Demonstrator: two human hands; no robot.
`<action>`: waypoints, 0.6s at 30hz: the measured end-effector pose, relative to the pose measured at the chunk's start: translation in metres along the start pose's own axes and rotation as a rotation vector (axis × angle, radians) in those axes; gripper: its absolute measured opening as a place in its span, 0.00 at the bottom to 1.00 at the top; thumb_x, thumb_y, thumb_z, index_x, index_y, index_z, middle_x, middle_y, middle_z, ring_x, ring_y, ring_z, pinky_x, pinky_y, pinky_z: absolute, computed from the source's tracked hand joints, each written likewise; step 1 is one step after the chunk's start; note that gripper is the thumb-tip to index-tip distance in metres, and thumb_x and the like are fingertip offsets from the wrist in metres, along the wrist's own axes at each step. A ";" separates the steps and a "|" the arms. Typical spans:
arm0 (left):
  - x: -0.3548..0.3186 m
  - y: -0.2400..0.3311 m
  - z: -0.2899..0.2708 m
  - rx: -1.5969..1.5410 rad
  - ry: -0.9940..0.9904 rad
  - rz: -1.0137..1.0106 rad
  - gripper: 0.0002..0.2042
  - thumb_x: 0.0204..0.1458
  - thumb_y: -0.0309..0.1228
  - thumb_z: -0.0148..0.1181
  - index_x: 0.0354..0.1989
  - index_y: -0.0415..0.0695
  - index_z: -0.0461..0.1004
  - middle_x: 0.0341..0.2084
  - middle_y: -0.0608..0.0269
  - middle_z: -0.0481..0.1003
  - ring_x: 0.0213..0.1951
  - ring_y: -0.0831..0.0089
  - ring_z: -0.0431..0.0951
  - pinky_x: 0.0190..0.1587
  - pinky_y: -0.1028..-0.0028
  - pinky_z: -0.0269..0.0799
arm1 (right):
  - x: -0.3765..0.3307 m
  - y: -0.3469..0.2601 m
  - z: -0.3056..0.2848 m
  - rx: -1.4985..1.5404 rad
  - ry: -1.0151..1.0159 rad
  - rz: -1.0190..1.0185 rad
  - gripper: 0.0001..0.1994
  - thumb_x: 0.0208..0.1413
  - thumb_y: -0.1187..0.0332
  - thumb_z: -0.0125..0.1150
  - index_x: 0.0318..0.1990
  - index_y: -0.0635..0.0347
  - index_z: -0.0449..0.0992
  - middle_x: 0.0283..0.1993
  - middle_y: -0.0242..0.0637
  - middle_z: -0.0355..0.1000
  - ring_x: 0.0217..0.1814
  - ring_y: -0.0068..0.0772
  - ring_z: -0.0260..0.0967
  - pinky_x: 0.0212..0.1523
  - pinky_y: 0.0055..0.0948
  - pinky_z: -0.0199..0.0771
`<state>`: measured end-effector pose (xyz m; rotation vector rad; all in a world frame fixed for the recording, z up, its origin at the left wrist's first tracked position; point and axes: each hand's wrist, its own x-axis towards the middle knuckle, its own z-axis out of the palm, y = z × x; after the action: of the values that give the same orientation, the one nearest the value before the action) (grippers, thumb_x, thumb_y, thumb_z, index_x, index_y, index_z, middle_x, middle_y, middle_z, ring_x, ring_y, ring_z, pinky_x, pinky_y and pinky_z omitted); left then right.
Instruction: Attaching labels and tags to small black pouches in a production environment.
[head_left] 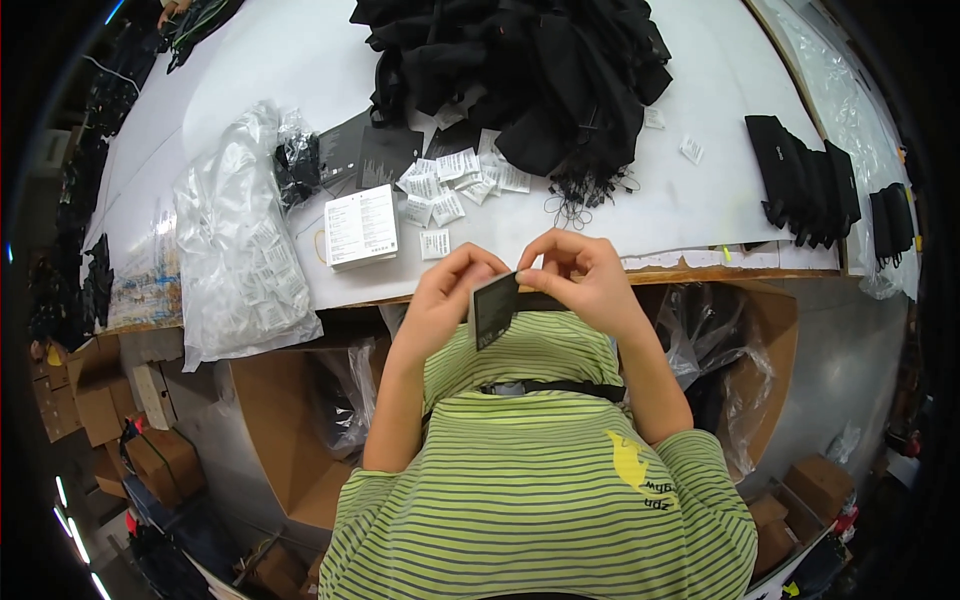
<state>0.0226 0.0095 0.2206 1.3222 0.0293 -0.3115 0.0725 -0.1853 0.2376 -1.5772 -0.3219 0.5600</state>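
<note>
Pinching a small dark card (493,308) at frame centre, my left hand (445,290) and right hand (588,280) each clenched an edge; it looked thin, light and stiff. Beyond, the table (700,215) carried white packets (450,185), a white booklet (361,226), plastic bags (240,240) and black fabric (540,60).

Single view, head-mounted, left of a side-by-side fisheye pair. Faces steeply down over chest and forearms, close to both hands (520,285). Takes in white table (300,60) beyond, cardboard boxes (150,450) on floor below. Straight edges bowed toward dark circular rim.
</note>
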 end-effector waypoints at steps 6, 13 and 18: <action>0.000 -0.001 0.008 0.021 -0.057 0.080 0.03 0.56 0.25 0.53 0.34 0.38 0.69 0.28 0.72 0.68 0.31 0.87 0.67 0.35 0.85 0.63 | 0.000 0.009 -0.004 0.174 -0.144 0.009 0.05 0.51 0.71 0.63 0.32 0.60 0.72 0.18 0.20 0.61 0.18 0.08 0.50 0.19 0.14 0.47; 0.010 0.012 0.017 0.024 -0.085 0.102 0.04 0.55 0.25 0.54 0.33 0.37 0.69 0.28 0.70 0.69 0.31 0.86 0.68 0.34 0.85 0.64 | -0.002 0.014 -0.010 0.526 -0.279 0.048 0.07 0.58 0.67 0.56 0.33 0.60 0.69 0.18 0.22 0.62 0.16 0.11 0.52 0.18 0.15 0.50; 0.023 0.018 0.020 0.313 0.089 0.167 0.05 0.52 0.25 0.57 0.33 0.37 0.68 0.27 0.67 0.70 0.29 0.85 0.69 0.32 0.84 0.65 | -0.003 0.012 -0.015 0.396 -0.242 0.155 0.06 0.56 0.68 0.57 0.34 0.61 0.70 0.17 0.24 0.65 0.17 0.12 0.58 0.17 0.14 0.54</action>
<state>0.0458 -0.0110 0.2380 1.6372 -0.0571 -0.1171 0.0766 -0.2003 0.2261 -1.1588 -0.2527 0.8817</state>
